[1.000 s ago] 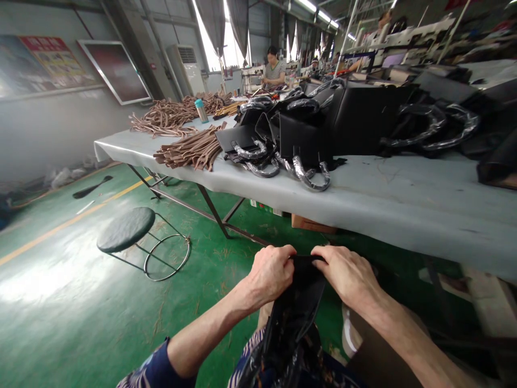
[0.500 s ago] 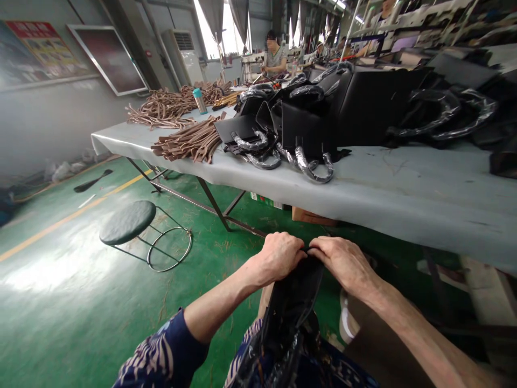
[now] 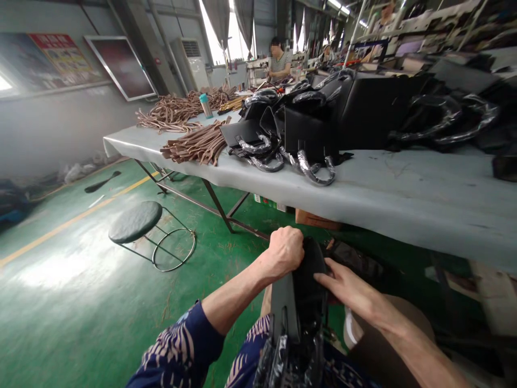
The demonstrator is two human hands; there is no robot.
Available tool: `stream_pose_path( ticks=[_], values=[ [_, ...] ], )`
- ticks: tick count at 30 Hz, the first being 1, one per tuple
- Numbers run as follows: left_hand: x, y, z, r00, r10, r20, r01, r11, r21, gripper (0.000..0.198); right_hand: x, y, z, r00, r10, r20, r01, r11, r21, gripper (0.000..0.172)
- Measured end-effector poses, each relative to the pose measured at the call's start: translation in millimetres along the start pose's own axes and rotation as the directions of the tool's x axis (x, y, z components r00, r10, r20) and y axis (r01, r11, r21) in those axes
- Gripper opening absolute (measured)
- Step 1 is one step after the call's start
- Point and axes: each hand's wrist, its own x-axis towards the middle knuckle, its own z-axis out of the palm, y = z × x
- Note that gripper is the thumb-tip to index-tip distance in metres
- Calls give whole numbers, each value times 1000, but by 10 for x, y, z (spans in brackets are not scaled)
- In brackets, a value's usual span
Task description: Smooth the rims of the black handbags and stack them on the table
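The black bag (image 3: 310,269) is between the two hands, over the person's lap (image 3: 248,347). It is long and thin from here. One end points away from the person, toward the table (image 3: 388,188), and the other end comes back down to the lap. The wrapped handles (image 3: 280,353) are at the bag's lap end, shiny with clear plastic.

The left hand (image 3: 286,248) is at the far end of the bag, on its left side. It is curled up tight like a fist, with the back of the hand on top, and it seems to pinch the bag's edge. The fingertips are hidden, so I cannot tell just how they grip.

The right hand (image 3: 339,280) is on the bag's right side, a little closer to the person than the left hand. Its thumb and pointing finger are a bit apart, with the tips at the bag's right edge. I cannot tell if they press on it. The left hand looks like the one with the firmer hold.

Both arms come in from the person's side of the bag, one from each side, and slope up to it. The left arm has a blue patterned sleeve (image 3: 189,345) near the elbow. The right forearm is bare.
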Motion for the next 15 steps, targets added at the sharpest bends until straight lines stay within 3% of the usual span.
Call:
stream_pose_path(
  ticks=[5,8,10,12,15],
  values=[
    [49,292,3,999,45,16,-44,998,-39,24,-228,-75,67,995,77,67,-93,953,287,28],
    [89,330,29,994,107,17,-103,984,-145,29,-331,30,16,986,157,60,-168,902,398,26],
    [90,201,17,984,179,18,-159,914,-374,45,-344,203,-78,986,163,36,-160,866,473,23],
    [59,-39,-9,983,179,-49,-170,762,-625,52,-338,404,-205,985,172,-34,-125,826,550,22],
    [-46,-448,1,973,-87,-212,-116,611,-783,40,-395,643,-404,985,133,-110,-44,810,585,23]
  ],
)
